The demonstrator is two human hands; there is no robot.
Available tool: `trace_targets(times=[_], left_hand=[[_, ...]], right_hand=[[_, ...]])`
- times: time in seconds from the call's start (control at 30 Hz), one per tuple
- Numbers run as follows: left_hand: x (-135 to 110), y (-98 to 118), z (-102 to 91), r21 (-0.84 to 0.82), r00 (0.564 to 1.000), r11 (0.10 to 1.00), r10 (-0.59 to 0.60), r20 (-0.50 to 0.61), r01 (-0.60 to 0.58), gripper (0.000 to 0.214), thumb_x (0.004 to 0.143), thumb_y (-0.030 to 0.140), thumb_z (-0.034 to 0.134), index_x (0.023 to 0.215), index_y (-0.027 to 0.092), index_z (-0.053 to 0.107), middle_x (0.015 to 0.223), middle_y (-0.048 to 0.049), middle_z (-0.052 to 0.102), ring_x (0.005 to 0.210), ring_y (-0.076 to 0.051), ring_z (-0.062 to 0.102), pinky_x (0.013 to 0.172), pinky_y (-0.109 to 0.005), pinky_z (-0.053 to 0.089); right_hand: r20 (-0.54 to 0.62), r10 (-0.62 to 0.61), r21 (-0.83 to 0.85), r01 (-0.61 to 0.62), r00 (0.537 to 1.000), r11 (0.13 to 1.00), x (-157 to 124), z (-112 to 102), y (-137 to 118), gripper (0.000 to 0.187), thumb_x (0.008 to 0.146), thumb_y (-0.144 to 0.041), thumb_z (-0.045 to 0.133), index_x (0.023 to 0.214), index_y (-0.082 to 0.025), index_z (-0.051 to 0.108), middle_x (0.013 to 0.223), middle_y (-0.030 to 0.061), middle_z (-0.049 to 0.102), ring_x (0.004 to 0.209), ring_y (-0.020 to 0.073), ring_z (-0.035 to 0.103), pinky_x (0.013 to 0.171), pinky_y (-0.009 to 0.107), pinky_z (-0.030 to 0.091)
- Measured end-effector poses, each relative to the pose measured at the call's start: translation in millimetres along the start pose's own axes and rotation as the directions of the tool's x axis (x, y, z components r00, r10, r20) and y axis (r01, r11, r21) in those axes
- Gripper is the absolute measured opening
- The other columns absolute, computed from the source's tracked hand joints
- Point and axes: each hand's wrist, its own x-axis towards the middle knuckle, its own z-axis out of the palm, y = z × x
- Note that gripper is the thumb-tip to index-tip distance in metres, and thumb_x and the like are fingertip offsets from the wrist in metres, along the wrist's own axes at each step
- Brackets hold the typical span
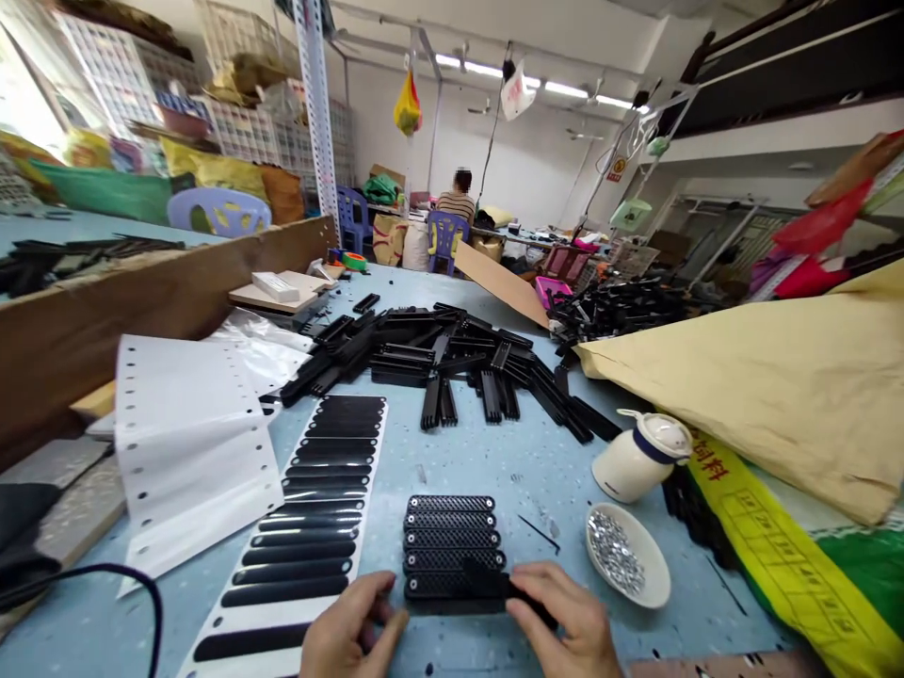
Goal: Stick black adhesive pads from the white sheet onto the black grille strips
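Note:
Both my hands are at the bottom of the view, on a row of black textured plastic strips [450,537] laid side by side on the blue table. My left hand [349,629] touches the left end of the nearest strip [444,588]. My right hand [565,626] pinches a dark piece at that strip's right end. Left of the strips lies a white backing sheet with black oblong stickers [311,527].
A white bowl of small silver screws [627,556] and a tipped white jar [639,457] sit right of my hands. A heap of black plastic parts [438,363] lies further back. Yellow sacks [777,395] are at right, a cardboard wall [141,311] at left. A person sits far back.

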Motion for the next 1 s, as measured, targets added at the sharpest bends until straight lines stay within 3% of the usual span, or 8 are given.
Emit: trace_targets(times=[0.17, 0.23, 0.37, 0.6, 0.77, 1.0], left_hand=[[2, 3, 6.6, 0.154, 0.981, 0.969, 0.191, 0.034, -0.194, 0.021, 0.071, 0.030, 0.075, 0.092, 0.029, 0.074, 0.074, -0.0023, 0.075, 0.061, -0.020, 0.067, 0.060, -0.026, 0.053], [1, 9, 4.3, 0.194, 0.974, 0.955, 0.218, 0.057, -0.225, 0.015, 0.073, 0.030, 0.073, 0.087, 0.027, 0.074, 0.076, -0.0030, 0.075, 0.063, -0.020, 0.069, 0.062, -0.026, 0.053], [-5, 20, -3.1, 0.217, 0.979, 0.958, 0.162, 0.126, -0.187, 0.011, 0.074, 0.030, 0.071, 0.084, 0.024, 0.073, 0.073, -0.0028, 0.073, 0.060, -0.018, 0.065, 0.058, -0.025, 0.051], [-6, 25, -4.1, 0.146, 0.988, 0.986, 0.058, 0.146, -0.079, 0.028, 0.070, 0.026, 0.072, 0.097, 0.021, 0.075, 0.072, -0.0028, 0.073, 0.054, -0.015, 0.062, 0.053, -0.025, 0.050], [-3, 24, -5.4, 0.118, 0.981, 0.988, 0.079, 0.176, -0.101, 0.019, 0.072, 0.025, 0.073, 0.090, 0.021, 0.077, 0.067, -0.0024, 0.073, 0.053, -0.015, 0.062, 0.051, -0.023, 0.050], [-4, 22, -8.7, 0.122, 0.960, 0.968, 0.190, 0.207, -0.218, 0.018, 0.079, 0.021, 0.064, 0.095, 0.019, 0.072, 0.068, 0.0008, 0.071, 0.055, -0.013, 0.064, 0.055, -0.022, 0.054]], right_hand=[[0.013, 0.048, 0.001, -0.048, 0.999, 0.999, -5, 9, -3, 0.018, 0.086, -0.015, 0.058, 0.098, -0.017, 0.071, 0.088, 0.0108, 0.071, 0.077, 0.0210, 0.070, 0.067, 0.030, 0.061], [0.037, 0.089, 0.011, -0.090, 0.995, 0.996, -7, 7, -10, 0.017, 0.087, -0.016, 0.058, 0.097, -0.016, 0.071, 0.085, 0.0099, 0.070, 0.075, 0.0204, 0.069, 0.065, 0.030, 0.059], [0.160, 0.140, 0.024, -0.145, 0.977, 0.989, -5, -5, -23, 0.015, 0.087, -0.014, 0.060, 0.095, -0.016, 0.072, 0.085, 0.0094, 0.069, 0.075, 0.0204, 0.067, 0.066, 0.033, 0.058], [0.243, 0.050, -0.021, -0.047, 0.969, 0.999, 9, -2, -30, 0.018, 0.087, -0.011, 0.059, 0.100, -0.016, 0.071, 0.092, 0.0104, 0.073, 0.082, 0.0235, 0.068, 0.075, 0.040, 0.058], [0.306, 0.039, -0.016, -0.036, 0.951, 0.999, 17, 9, -32, 0.019, 0.087, -0.010, 0.058, 0.099, -0.015, 0.072, 0.090, 0.0096, 0.072, 0.080, 0.0232, 0.067, 0.074, 0.040, 0.056], [0.331, 0.032, 0.024, -0.042, 0.943, 0.999, 22, 15, -36, 0.019, 0.087, -0.009, 0.056, 0.096, -0.012, 0.072, 0.089, 0.0102, 0.073, 0.078, 0.0235, 0.066, 0.074, 0.041, 0.054]])
